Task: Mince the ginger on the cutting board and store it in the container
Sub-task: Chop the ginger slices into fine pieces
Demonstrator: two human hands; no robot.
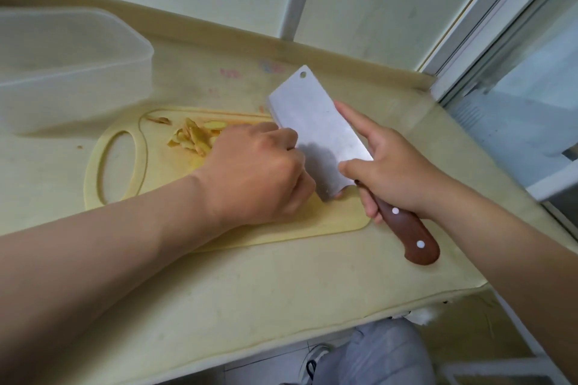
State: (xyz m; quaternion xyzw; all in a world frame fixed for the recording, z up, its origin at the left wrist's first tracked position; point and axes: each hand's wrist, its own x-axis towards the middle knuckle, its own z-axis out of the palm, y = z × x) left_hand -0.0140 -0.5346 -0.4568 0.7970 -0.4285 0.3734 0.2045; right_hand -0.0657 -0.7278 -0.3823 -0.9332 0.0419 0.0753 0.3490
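From my seat I see the ginger (pixel 194 137) as a loose heap of pale yellow slices on the far part of the cutting board (pixel 337 219), just beyond the left hand (pixel 256 172) and touching its far edge. That hand lies knuckles-up on the board, fingers curled under and pressed against the flat of the cleaver (pixel 316 128). I cannot tell whether it pins a piece beneath, since the fingers hide whatever is there. The right hand (pixel 394 166) grips the cleaver where blade meets wooden handle (pixel 409 234), forefinger stretched along the spine, thumb on the near flat. The blade's edge is down on the board beside the left knuckles. The translucent container (pixel 72 72) stands on the counter (pixel 250 291) beyond the board's looped end, apart from both hands.
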